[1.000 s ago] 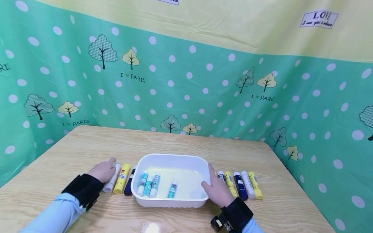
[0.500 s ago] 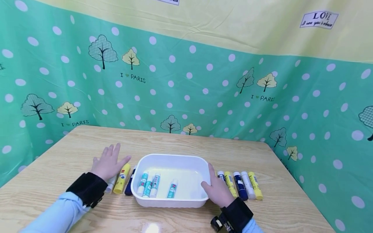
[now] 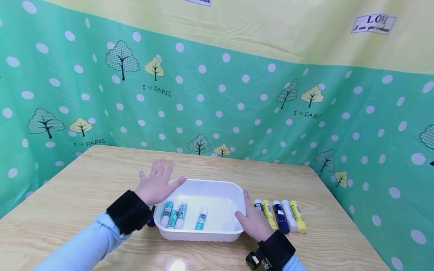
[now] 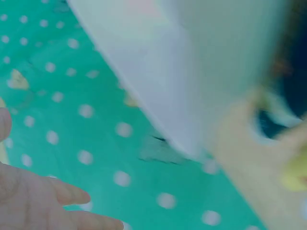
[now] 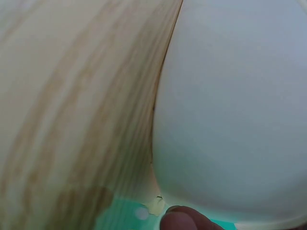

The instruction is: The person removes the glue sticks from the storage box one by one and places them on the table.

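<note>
A white tub [image 3: 200, 235] stands on the table with several teal-and-white glue sticks [image 3: 181, 214] lying in its left part and middle. The left hand [image 3: 156, 187], fingers spread and holding nothing, hovers over the tub's back left corner; in the left wrist view its fingers [image 4: 38, 201] are extended beside the blurred white tub [image 4: 144, 62]. At the tub's right wall the right hand [image 3: 255, 222] grips the rim, thumb toward the inside. A fingertip [image 5: 184, 220] shows by the tub [image 5: 230, 110] in the right wrist view.
Right of the tub lies a row of glue sticks, dark blue [image 3: 280, 217], white [image 3: 289, 216] and yellow [image 3: 298, 217]. A dark blue stick [image 3: 151, 220] shows at the tub's left, partly hidden by the left arm. A patterned green curtain [image 3: 217, 90] hangs behind the wooden table [image 3: 101, 169].
The left hand has lifted from the sticks on the left, spread its fingers and moved right to the tub's corner. The right hand keeps its grip, and the tub has hardly moved.
</note>
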The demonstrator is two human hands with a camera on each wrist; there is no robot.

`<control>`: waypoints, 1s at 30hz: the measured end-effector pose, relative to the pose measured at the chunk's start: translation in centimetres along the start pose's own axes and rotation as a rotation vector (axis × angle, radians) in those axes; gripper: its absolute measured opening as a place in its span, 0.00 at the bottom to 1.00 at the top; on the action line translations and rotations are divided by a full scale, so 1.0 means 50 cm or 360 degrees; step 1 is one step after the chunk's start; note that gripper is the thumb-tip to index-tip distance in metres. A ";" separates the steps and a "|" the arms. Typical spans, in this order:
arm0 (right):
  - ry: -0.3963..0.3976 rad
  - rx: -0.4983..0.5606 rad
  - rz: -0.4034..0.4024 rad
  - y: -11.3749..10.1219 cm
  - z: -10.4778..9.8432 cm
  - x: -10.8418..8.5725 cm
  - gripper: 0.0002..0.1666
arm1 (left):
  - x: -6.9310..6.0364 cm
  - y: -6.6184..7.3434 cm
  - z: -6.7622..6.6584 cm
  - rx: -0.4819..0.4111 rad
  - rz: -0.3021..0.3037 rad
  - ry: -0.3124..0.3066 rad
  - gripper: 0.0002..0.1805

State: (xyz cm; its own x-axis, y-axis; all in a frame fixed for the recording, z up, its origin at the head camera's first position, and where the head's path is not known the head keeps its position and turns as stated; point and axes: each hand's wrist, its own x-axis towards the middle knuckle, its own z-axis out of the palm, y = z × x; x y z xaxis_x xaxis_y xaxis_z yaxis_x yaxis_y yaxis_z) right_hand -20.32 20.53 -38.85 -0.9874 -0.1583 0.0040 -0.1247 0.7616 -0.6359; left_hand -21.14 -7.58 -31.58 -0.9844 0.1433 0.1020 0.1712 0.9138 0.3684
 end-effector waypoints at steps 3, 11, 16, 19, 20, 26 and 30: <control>0.0011 -0.0010 0.0017 0.000 -0.002 -0.001 0.42 | 0.006 0.050 -0.007 0.0012 0.0076 -0.0021 0.46; 0.0006 -0.0008 0.0038 -0.002 -0.001 -0.002 0.42 | 0.026 0.142 0.017 0.0095 0.0172 -0.0147 0.48; 0.0022 -0.0039 -0.0012 -0.005 -0.003 0.000 0.42 | 0.032 0.161 0.040 0.0090 0.0184 -0.0339 0.48; 0.0030 -0.0049 -0.0013 -0.006 -0.003 -0.001 0.42 | 0.035 0.163 0.050 0.0057 0.0189 -0.0486 0.44; 0.0030 -0.0050 -0.0013 -0.006 -0.003 -0.001 0.42 | 0.036 0.163 0.053 0.0051 0.0182 -0.0521 0.43; 0.0003 -0.0024 -0.0004 -0.007 -0.002 -0.002 0.43 | 0.044 0.161 0.074 0.0056 0.0094 -0.0647 0.42; -0.0006 -0.0009 0.0019 -0.006 -0.003 -0.002 0.43 | 0.051 0.164 0.084 0.0109 0.0038 -0.0727 0.45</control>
State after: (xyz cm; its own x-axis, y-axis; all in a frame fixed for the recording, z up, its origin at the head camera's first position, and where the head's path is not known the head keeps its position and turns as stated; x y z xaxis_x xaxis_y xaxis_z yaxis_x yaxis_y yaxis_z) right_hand -20.21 20.40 -38.55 -0.9884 -0.1516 -0.0065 -0.1135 0.7672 -0.6313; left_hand -22.42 1.87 -32.17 -0.8998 0.3034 -0.3136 0.2061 0.9290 0.3074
